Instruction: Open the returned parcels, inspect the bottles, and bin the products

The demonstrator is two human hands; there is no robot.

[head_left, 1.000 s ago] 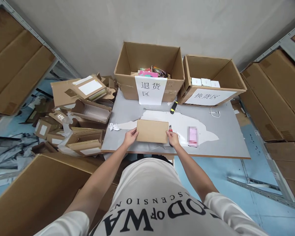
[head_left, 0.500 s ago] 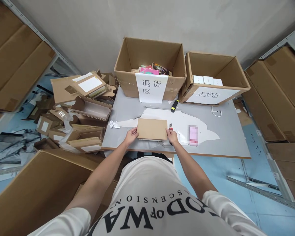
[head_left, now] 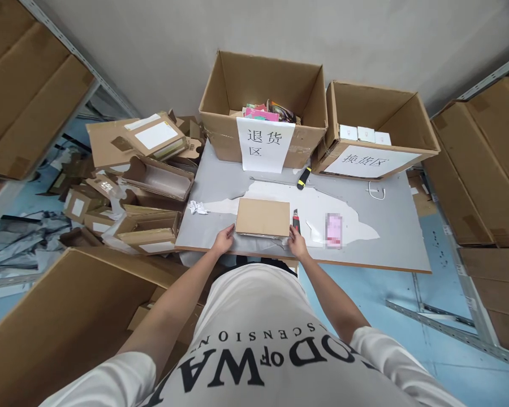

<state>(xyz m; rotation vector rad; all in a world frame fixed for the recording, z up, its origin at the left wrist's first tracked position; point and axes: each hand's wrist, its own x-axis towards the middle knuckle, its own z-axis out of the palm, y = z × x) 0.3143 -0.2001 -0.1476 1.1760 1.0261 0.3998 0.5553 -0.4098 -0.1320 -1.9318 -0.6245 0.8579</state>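
A small flat brown cardboard box point(head_left: 263, 217) is in front of me at the near side of the grey table, between my hands. My left hand point(head_left: 224, 239) grips its near left corner, fingers closed in. At the near right corner, my right hand point(head_left: 297, 243) has its fingers closed on the box edge. The undersides of both grips are hidden. A red and black utility knife point(head_left: 296, 219) lies just beyond my right fingers. To the right are a scrap of white paper point(head_left: 314, 230) and a pink, pixelated item point(head_left: 333, 229).
Two large open cartons, one with colourful packs point(head_left: 261, 115) and one with white boxes point(head_left: 365, 134), stand along the back. A yellow-black cutter point(head_left: 304, 178) lies before them. Crumpled paper point(head_left: 198, 208) sits at left. Opened boxes point(head_left: 156, 178) are piled beside the table point(head_left: 390, 220).
My hands have slid down to the box's near corners, closer to me. The utility knife shows more fully beside my right hand. The view has shifted slightly.
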